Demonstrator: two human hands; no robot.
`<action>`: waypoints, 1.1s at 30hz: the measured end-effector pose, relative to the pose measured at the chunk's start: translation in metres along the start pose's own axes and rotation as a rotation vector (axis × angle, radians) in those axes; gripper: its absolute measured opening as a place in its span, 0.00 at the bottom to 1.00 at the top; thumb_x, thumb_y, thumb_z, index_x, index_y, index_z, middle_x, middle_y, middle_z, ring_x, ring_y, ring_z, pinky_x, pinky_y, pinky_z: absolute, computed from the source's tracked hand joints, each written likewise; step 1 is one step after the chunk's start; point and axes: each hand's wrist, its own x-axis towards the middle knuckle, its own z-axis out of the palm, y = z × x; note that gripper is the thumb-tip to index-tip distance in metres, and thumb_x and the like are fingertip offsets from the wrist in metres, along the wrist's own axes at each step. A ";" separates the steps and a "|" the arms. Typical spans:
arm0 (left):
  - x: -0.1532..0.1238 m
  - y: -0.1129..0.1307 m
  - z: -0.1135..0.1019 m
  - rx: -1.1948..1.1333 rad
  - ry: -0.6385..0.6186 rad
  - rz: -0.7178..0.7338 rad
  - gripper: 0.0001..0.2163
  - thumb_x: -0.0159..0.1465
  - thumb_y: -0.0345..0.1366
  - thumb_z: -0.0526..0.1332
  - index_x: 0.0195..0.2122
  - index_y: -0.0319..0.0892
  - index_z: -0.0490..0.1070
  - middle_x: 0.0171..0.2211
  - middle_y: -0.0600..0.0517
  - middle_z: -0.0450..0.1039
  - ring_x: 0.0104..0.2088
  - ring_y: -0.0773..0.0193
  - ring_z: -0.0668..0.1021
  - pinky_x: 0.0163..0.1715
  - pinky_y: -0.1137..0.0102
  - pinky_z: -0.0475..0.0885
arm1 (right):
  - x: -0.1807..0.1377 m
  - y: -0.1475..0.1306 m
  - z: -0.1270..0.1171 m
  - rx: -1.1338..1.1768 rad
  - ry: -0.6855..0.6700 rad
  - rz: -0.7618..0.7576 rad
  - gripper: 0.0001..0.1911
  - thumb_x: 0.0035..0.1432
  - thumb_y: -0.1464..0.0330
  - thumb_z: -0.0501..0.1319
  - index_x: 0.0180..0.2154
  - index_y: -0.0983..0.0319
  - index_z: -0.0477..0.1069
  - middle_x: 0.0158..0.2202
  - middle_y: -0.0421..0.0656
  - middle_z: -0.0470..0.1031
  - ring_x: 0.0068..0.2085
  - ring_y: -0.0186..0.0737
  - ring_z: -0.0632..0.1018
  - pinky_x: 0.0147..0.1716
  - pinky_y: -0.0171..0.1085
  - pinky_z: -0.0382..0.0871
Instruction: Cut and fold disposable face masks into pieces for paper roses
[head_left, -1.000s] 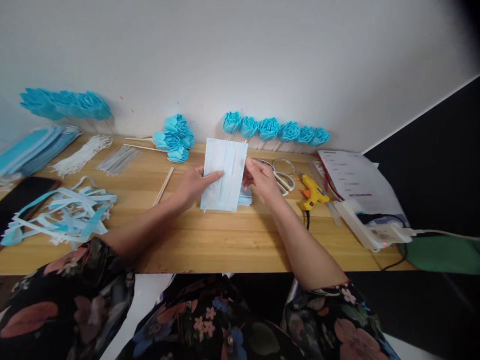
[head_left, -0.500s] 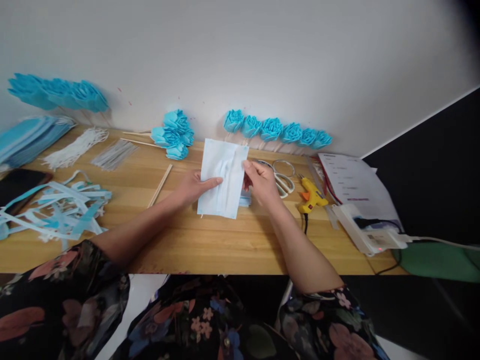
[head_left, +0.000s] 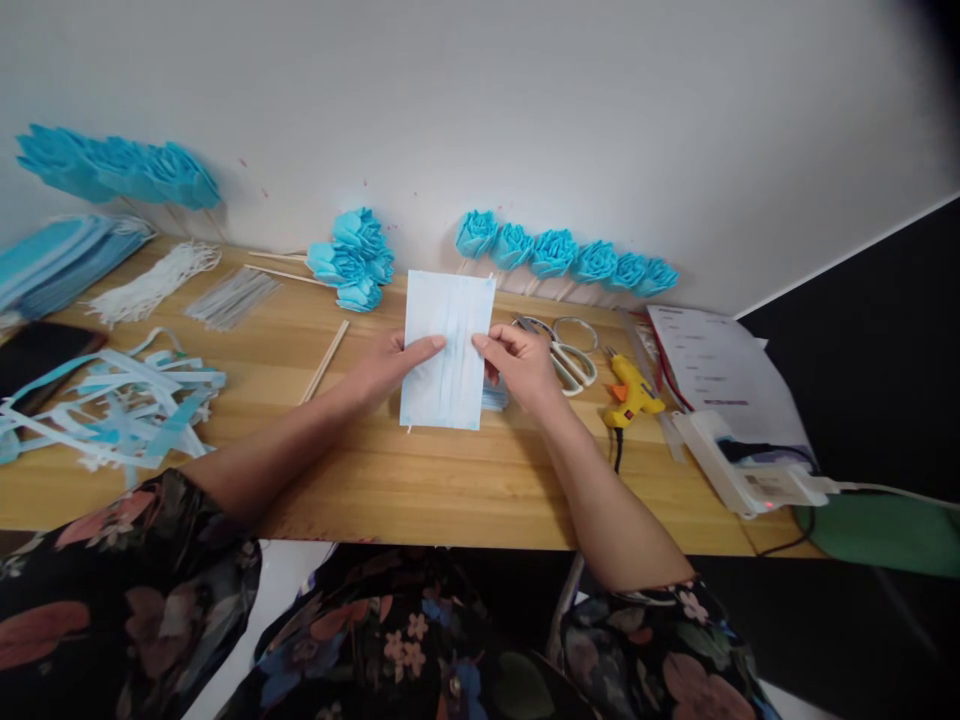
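I hold a pale blue rectangular mask sheet (head_left: pixel 447 340) upright over the wooden table (head_left: pixel 420 480). My left hand (head_left: pixel 386 368) pinches its left edge, thumb on the front. On the sheet's right edge my right hand (head_left: pixel 523 366) is closed, thumb and fingers gripping it. A small stack of similar blue sheets (head_left: pixel 495 397) lies on the table, partly hidden behind my right hand.
Scissors (head_left: pixel 564 350) and a yellow glue gun (head_left: pixel 631 390) lie to the right, then papers (head_left: pixel 716 370) and a white power strip (head_left: pixel 750 480). Blue fabric roses (head_left: pixel 566 255) line the wall. Cut strips (head_left: pixel 112 405), wires (head_left: pixel 232 297), elastic loops (head_left: pixel 154 285), a wooden stick (head_left: pixel 325 362) sit left.
The sheet was tilted half a second ago and now stands straight. My right hand has shifted from its upper right edge to the middle of that edge.
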 end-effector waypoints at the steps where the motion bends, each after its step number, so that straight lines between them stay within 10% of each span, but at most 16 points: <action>1: 0.001 0.000 0.000 0.002 0.015 -0.001 0.24 0.55 0.53 0.70 0.41 0.35 0.78 0.41 0.40 0.82 0.44 0.45 0.82 0.44 0.54 0.79 | 0.000 0.001 0.000 0.000 -0.005 0.003 0.20 0.57 0.52 0.66 0.24 0.60 0.70 0.16 0.34 0.68 0.18 0.29 0.67 0.18 0.32 0.59; 15: 0.006 -0.003 -0.003 -0.136 0.045 0.023 0.23 0.53 0.48 0.73 0.44 0.36 0.79 0.44 0.39 0.82 0.46 0.42 0.82 0.48 0.50 0.78 | -0.001 0.001 0.002 0.131 -0.062 0.054 0.27 0.57 0.42 0.61 0.28 0.59 0.70 0.22 0.38 0.71 0.21 0.31 0.71 0.17 0.32 0.62; 33: 0.008 -0.008 -0.006 -0.086 -0.001 0.077 0.21 0.55 0.50 0.71 0.41 0.38 0.79 0.39 0.42 0.83 0.48 0.40 0.82 0.50 0.48 0.78 | 0.000 0.006 0.003 -0.043 -0.020 0.006 0.17 0.59 0.54 0.64 0.26 0.60 0.70 0.17 0.33 0.65 0.18 0.28 0.65 0.18 0.31 0.57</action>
